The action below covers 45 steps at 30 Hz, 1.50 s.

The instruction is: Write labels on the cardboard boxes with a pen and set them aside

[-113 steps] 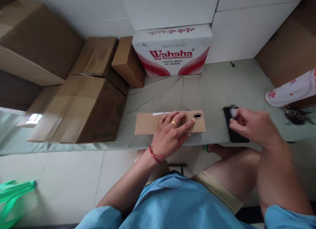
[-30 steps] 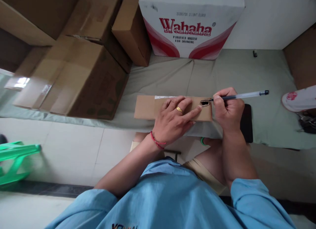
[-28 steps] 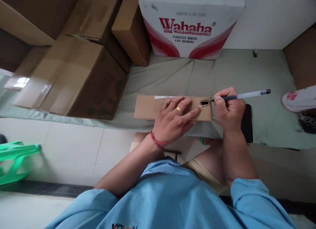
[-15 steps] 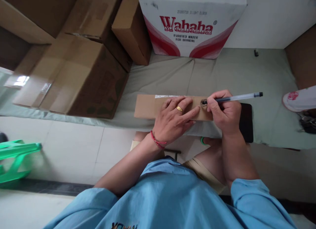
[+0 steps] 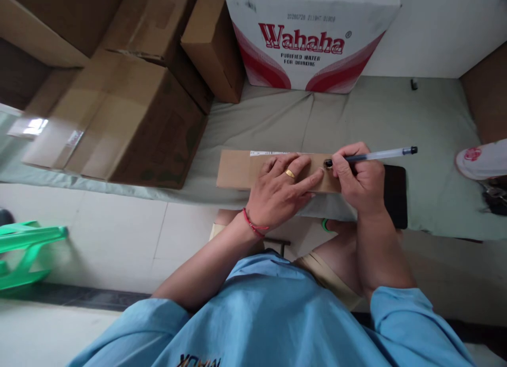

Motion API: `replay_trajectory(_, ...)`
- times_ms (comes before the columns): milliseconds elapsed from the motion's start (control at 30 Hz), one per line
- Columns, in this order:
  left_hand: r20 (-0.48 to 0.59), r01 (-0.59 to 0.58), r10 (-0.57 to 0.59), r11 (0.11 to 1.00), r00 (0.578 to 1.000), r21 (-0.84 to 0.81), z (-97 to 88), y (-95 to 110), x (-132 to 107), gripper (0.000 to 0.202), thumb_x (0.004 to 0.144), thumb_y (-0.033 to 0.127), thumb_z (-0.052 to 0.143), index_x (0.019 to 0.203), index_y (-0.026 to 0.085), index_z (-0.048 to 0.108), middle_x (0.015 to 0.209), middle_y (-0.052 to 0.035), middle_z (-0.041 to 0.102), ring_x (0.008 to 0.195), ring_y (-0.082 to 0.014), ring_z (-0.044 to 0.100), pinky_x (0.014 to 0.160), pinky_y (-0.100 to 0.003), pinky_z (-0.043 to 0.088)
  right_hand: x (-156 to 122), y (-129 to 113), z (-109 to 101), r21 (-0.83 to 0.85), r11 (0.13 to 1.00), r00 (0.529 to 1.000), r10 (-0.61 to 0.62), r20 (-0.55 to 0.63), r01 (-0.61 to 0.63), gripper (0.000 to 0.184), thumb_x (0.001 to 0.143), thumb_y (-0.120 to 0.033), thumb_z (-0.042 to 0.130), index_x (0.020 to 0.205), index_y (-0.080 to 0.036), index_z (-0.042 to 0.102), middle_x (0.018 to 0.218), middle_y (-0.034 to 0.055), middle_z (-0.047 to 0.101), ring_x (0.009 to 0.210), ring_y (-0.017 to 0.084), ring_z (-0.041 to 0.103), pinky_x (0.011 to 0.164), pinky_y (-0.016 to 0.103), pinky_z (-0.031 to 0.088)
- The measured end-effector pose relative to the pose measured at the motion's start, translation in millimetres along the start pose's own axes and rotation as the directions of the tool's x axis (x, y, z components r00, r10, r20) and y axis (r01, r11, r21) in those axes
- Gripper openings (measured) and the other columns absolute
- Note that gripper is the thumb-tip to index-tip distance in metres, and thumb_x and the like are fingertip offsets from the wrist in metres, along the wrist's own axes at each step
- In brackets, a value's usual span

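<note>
A flat brown cardboard strip [image 5: 237,169] lies on the grey-green cloth near the table's front edge. My left hand [image 5: 283,190], with a gold ring, rests flat on it, fingers spread, pressing it down. My right hand [image 5: 358,179] grips a clear pen [image 5: 380,154] with a dark cap end. The pen's tip sits at the small dark hole near the strip's right end, mostly covered by my thumb. A black phone [image 5: 396,195] lies under and right of my right hand.
Brown cardboard boxes [image 5: 119,119] stack at the left and back. A white and red Wahaha carton [image 5: 312,34] stands against the wall. A white patterned object [image 5: 481,158] and a dark bundle lie at the right edge. A green plastic stool [image 5: 24,251] stands on the floor, left.
My right hand left the phone and now holds a pen. In the last second the hand and pen slid left, so the tip is over the hole. My left hand stayed put.
</note>
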<state>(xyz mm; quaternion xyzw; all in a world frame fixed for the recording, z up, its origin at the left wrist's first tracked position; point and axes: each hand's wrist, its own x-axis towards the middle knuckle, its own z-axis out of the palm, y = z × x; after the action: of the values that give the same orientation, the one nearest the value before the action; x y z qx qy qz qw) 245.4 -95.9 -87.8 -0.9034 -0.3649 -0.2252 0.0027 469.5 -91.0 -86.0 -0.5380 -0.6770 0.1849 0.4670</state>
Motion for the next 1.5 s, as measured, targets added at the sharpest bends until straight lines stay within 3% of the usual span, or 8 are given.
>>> replay_trajectory(533, 0.021, 0.002, -0.002, 1.0, 1.0, 0.0, -2.3, 0.4, 0.4, 0.047, 0.104, 0.043, 0.07, 0.149, 0.031, 0.067, 0.152, -0.013, 0.067, 0.142, -0.0332, 0.057, 0.116, -0.049, 0.044, 2.1, 0.2, -2.9, 0.021, 1.0, 0.999, -0.003, 0.035, 0.003, 0.04, 0.108, -0.05, 0.059, 0.079, -0.023, 0.064, 0.076, 0.0002, 0.067, 0.059, 0.013, 0.056, 0.059, 0.029, 0.045)
replay_trajectory(867, 0.011, 0.002, -0.001, 1.0, 1.0, -0.016, -0.6, -0.2, -0.5, 0.047, 0.104, 0.042, 0.072, 0.149, 0.031, 0.067, 0.153, -0.0132, 0.067, 0.143, -0.0331, 0.056, 0.117, -0.049, 0.043, 0.2, 1.9, 0.2, 0.049, 0.999, 1.0, 0.005, 0.01, -0.006, 0.035, 0.109, -0.05, 0.059, 0.087, -0.024, 0.065, 0.072, -0.0011, 0.064, 0.061, 0.014, 0.058, 0.059, 0.029, 0.044)
replay_trajectory(1067, 0.005, 0.001, -0.001, 1.0, 1.0, -0.007, -0.5, 0.0, -0.6, 0.046, 0.104, 0.044, 0.071, 0.148, 0.031, 0.067, 0.153, -0.0132, 0.067, 0.142, -0.0328, 0.057, 0.116, -0.048, 0.043, 2.6, 0.0, -2.9, 0.028, 0.999, 0.999, -0.037, 0.033, 0.036, 0.042, 0.109, -0.047, 0.058, 0.075, -0.023, 0.061, 0.077, 0.0002, 0.067, 0.059, 0.012, 0.055, 0.058, 0.03, 0.042)
replay_trajectory(1500, 0.007, 0.0, 0.0, 1.0, 1.0, 0.0, -0.5, 0.1, -0.2, 0.045, 0.104, 0.044, 0.071, 0.147, 0.031, 0.067, 0.154, -0.0129, 0.067, 0.142, -0.0327, 0.057, 0.116, -0.049, 0.043, -2.5, 11.5, -0.5, 0.043, 0.998, 0.997, -0.037, -0.061, 0.04, 0.028, 0.109, -0.042, 0.061, 0.085, -0.026, 0.064, 0.07, -0.0016, 0.06, 0.056, 0.014, 0.051, 0.059, 0.033, 0.042)
